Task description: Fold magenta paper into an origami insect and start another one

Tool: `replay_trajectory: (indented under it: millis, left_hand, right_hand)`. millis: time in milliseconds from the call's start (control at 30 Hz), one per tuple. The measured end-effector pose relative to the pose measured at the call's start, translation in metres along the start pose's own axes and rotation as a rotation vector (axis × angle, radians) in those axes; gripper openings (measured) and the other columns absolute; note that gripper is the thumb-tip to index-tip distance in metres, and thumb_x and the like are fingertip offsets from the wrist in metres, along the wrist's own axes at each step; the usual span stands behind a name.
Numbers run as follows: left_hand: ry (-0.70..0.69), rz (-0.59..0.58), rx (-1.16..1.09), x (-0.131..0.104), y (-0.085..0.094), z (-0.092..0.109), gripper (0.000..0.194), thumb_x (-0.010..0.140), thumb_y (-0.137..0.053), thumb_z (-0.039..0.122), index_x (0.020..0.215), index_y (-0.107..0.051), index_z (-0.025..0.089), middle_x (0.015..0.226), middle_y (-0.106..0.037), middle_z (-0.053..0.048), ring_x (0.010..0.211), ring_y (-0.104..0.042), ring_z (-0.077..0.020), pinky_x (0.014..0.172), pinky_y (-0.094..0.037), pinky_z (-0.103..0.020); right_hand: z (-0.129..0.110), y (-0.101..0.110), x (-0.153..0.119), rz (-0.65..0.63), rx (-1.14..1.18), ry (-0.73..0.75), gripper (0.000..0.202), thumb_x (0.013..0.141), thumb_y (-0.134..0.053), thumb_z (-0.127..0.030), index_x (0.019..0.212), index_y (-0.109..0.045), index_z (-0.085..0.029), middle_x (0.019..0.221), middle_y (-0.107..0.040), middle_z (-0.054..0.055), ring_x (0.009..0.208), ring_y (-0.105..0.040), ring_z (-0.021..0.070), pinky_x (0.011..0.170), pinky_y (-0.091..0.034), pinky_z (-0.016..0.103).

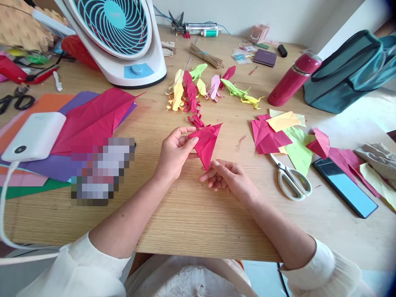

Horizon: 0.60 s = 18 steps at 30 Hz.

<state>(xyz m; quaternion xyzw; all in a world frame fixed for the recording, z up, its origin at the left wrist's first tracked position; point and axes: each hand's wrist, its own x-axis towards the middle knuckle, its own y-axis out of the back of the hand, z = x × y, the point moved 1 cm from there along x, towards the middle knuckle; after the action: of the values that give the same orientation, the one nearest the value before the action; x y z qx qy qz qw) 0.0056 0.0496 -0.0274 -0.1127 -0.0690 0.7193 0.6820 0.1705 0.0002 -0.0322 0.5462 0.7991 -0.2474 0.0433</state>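
Observation:
A folded red paper triangle [208,142] is held above the middle of the wooden table, its tip pointing down toward me. My left hand [177,152] pinches its left side between thumb and fingers. At the lower tip, my right hand [225,175] grips the paper between thumb and index finger, with the other fingers curled loosely. Just beyond the triangle lies a small red folded piece [197,120]. Behind it stand several folded paper figures in red [192,97], yellow [178,97], pink [214,86] and green [235,88].
White-handled scissors [293,183], a phone [345,187] and folded paper pieces [269,136] lie right. A red bottle [293,80] and teal bag [343,78] stand behind. Left are a fan [136,62], a power bank [34,136] and coloured sheets [89,119].

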Motion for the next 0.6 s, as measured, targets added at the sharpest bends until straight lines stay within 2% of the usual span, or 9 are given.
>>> replay_trajectory:
  millis: [433, 600]
  left_hand:
    - [-0.006, -0.017, 0.025, -0.0018, -0.0015, -0.0001, 0.027, 0.078, -0.072, 0.024, 0.103, -0.064, 0.019, 0.081, -0.073, -0.001, 0.067, -0.07, -0.0147, 0.06, -0.061, -0.027]
    - [-0.019, -0.012, 0.042, -0.0029, -0.0022, 0.0008, 0.027, 0.078, -0.073, 0.024, 0.103, -0.064, 0.019, 0.084, -0.074, -0.002, 0.071, -0.071, -0.0161, 0.064, -0.062, -0.03]
  right_hand:
    - [0.0011, -0.0001, 0.0005, -0.026, -0.041, -0.014, 0.041, 0.082, -0.071, -0.058, 0.08, -0.066, -0.017, 0.08, -0.078, 0.007, 0.059, -0.065, 0.0113, 0.052, -0.048, 0.021]
    - [0.0011, -0.0011, 0.0, -0.009, -0.071, -0.03, 0.049, 0.078, -0.071, -0.065, 0.082, -0.07, -0.017, 0.077, -0.078, 0.008, 0.057, -0.066, 0.012, 0.052, -0.05, 0.023]
